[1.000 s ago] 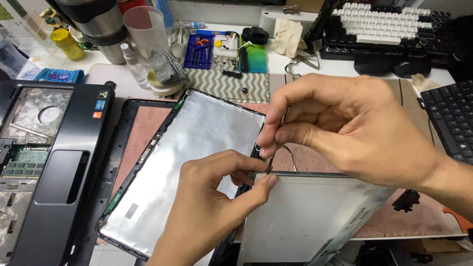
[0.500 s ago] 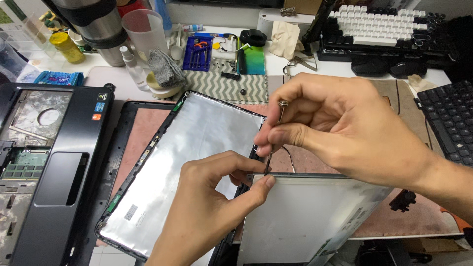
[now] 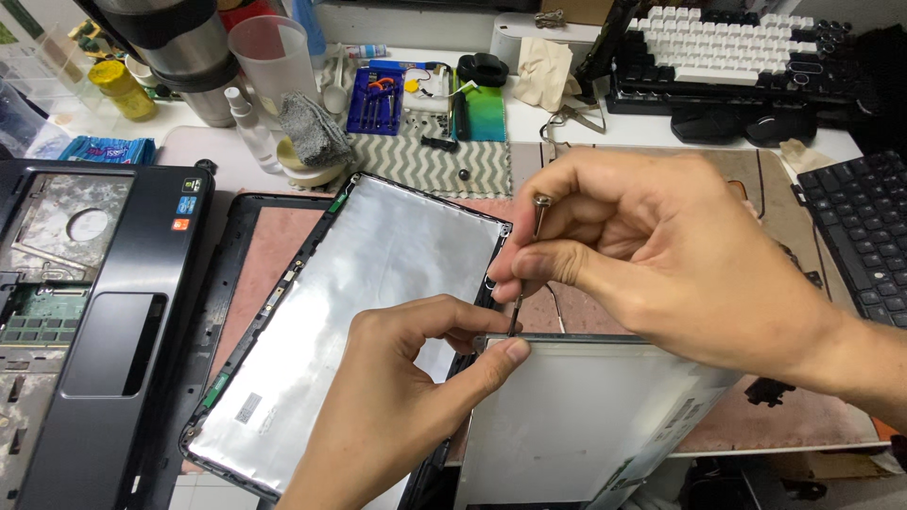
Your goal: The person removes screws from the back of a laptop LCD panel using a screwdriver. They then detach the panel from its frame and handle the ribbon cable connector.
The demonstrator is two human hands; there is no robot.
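My right hand (image 3: 661,260) pinches a thin metal screwdriver (image 3: 527,264) upright, its tip down at the top left corner of a detached screen panel (image 3: 586,425). My left hand (image 3: 402,397) holds that corner, thumb and forefinger touching the panel's edge just below the tip. The panel lies tilted at the lower right, over the edge of a black laptop lid shell (image 3: 368,312) whose silver-foil inside faces up in the middle of the desk.
A stripped black laptop base (image 3: 85,312) lies at the left. At the back are a steel tumbler (image 3: 184,57), a clear cup (image 3: 274,52), a blue tool case (image 3: 376,99), loose screws on a zigzag mat (image 3: 444,161), a white keyboard (image 3: 746,42) and a black keyboard (image 3: 864,227).
The right hand has turned the screwdriver slightly and its top has shifted a little. The left hand stays on the panel's corner.
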